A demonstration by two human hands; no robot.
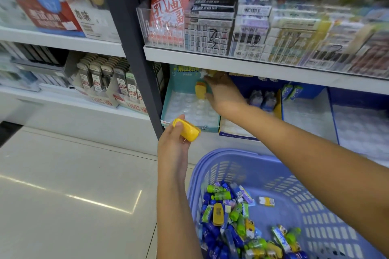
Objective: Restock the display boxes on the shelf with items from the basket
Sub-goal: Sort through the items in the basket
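Head view: nearest, a slotted lilac plastic basket (294, 185), cut off at the bottom edge, holds a jumbled heap of small wrapped items (235, 223) in blue, green and yellow, too tangled to count. Just beyond its left rim the left hand (174, 145) pinches one glossy yellow case (186, 129) between thumb and fingers. Farther in, the right hand (223, 90) reaches under the white shelf (252, 63) into a teal box (189, 109) with a clear dimpled tray, fingers spread loosely beside one upright yellow item (200, 90); whether they touch it I cannot tell.
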